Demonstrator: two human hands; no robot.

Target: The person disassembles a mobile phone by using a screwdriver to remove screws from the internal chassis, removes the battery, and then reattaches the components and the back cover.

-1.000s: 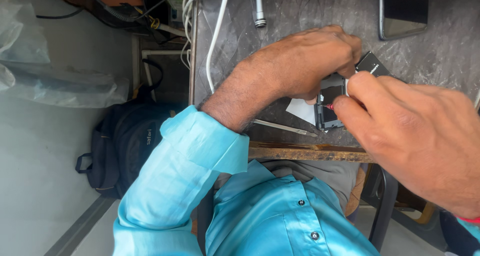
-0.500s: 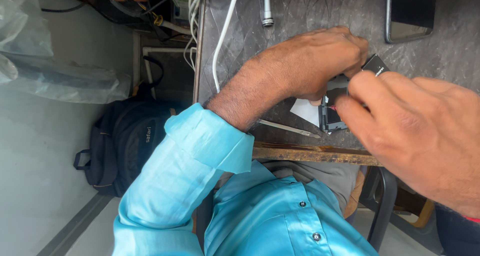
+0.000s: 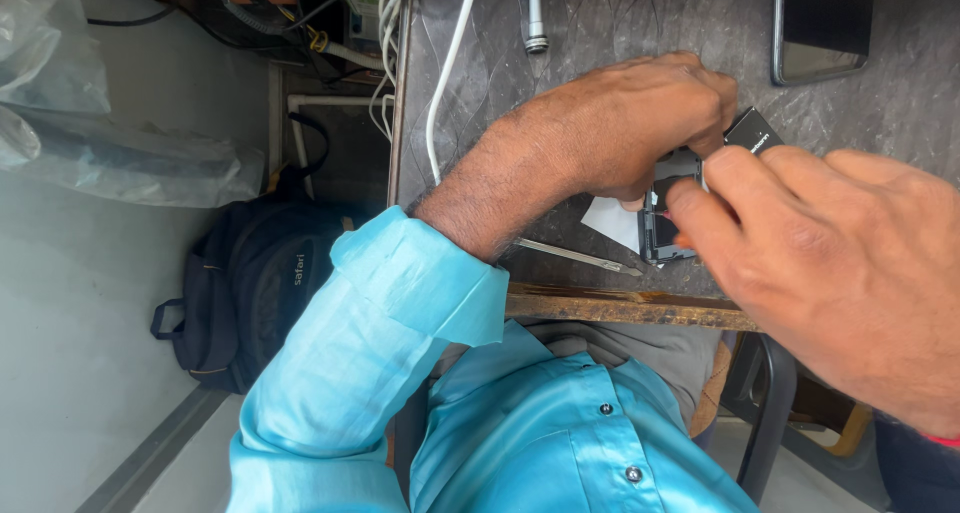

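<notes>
A dark marbled worktop [image 3: 620, 33] fills the upper part of the view, with a dark backpack [image 3: 250, 293] on the floor below its left edge, and a dark phone [image 3: 820, 23] lying face up near its far right. The left hand [image 3: 620, 133], its arm in a rolled turquoise sleeve [image 3: 380, 333], curls its fingers closed around a small black device [image 3: 672, 208] near the worktop's wooden front edge, while the right hand [image 3: 840, 263] presses its fingertips together against the same device from the other side. Just beside the device lie a white paper scrap [image 3: 612, 221] and thin metal tweezers [image 3: 575, 257], and a white cable [image 3: 445, 83] runs along the worktop past the left wrist.
</notes>
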